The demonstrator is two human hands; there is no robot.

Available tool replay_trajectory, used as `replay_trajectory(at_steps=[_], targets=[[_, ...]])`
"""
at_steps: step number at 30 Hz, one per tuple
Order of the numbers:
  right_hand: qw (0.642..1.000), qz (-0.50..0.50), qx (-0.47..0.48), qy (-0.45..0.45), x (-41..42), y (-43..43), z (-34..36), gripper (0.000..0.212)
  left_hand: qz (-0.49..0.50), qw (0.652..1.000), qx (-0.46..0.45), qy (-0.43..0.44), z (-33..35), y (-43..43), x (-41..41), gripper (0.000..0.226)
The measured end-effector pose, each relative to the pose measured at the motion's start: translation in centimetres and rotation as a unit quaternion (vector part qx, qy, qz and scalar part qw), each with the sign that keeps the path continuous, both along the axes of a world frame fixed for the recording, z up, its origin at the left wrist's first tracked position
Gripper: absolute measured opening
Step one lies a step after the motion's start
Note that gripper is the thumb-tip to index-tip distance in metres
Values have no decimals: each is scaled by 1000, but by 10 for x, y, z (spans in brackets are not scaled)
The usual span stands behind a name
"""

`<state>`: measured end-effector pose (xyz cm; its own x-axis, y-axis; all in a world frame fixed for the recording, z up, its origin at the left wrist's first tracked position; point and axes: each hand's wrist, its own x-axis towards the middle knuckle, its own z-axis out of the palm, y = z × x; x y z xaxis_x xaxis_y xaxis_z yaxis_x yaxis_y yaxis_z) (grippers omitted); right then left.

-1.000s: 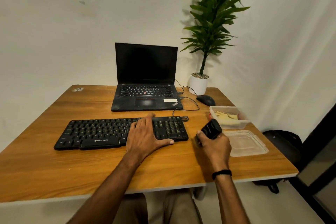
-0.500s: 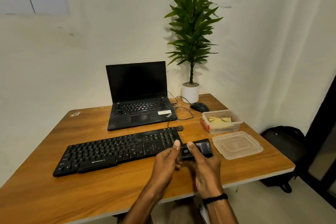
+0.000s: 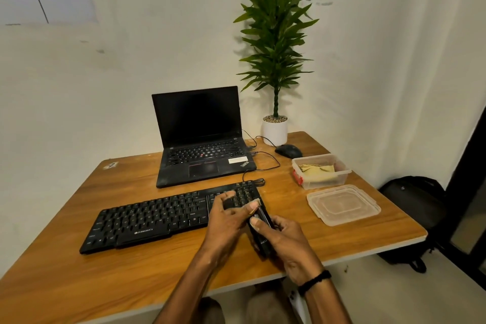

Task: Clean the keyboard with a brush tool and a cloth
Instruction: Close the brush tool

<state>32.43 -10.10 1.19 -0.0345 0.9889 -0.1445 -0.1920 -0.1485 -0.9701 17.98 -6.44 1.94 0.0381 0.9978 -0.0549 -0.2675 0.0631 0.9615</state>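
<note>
A black keyboard [image 3: 157, 218] lies across the wooden table [image 3: 79, 271] in front of me. My right hand [image 3: 286, 242] grips a small black brush tool [image 3: 263, 234] just above the table at the keyboard's right end. My left hand [image 3: 226, 221] meets it there, thumb and fingers pinching the tool's upper end, where a pale tip [image 3: 256, 202] shows. A yellow cloth [image 3: 318, 171] lies inside an open clear plastic box [image 3: 339, 179] to the right.
A black laptop [image 3: 202, 144] stands open behind the keyboard, with cables beside it. A white-potted plant [image 3: 274, 131] and a black mouse [image 3: 288, 150] sit at the back right. The box's clear lid [image 3: 343, 204] lies near the right edge. A black backpack [image 3: 410, 205] rests on the floor.
My left hand left the keyboard and came over to the black tool in my right hand. Both hands now hold it, tilted more upright. The camera view rose and shifted.
</note>
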Motion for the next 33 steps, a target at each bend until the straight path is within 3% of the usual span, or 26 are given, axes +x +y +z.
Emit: replay_trajectory(at_steps=[3, 7, 9, 14, 20, 27, 33], targets=[[999, -29, -11, 31, -4, 2, 1, 36, 16, 999, 17, 28, 1, 5, -4, 57], [993, -89, -6, 73, -7, 8, -3, 38, 71, 991, 45, 101, -8, 12, -17, 57], [990, -117, 17, 71, -8, 13, -4, 38, 103, 976, 77, 175, -14, 11, -19, 56], [985, -156, 61, 44, -14, 24, -4, 34, 141, 948, 133, 251, -33, 11, -16, 32], [983, -164, 72, 37, -15, 30, -8, 28, 163, 958, 111, 210, -42, 16, -22, 31], [988, -131, 61, 54, -15, 34, -13, 38, 115, 966, 122, 196, -44, 17, -18, 19], [995, -66, 58, 40, -17, 36, -16, 35, 59, 970, 165, 167, -42, 16, -18, 33]])
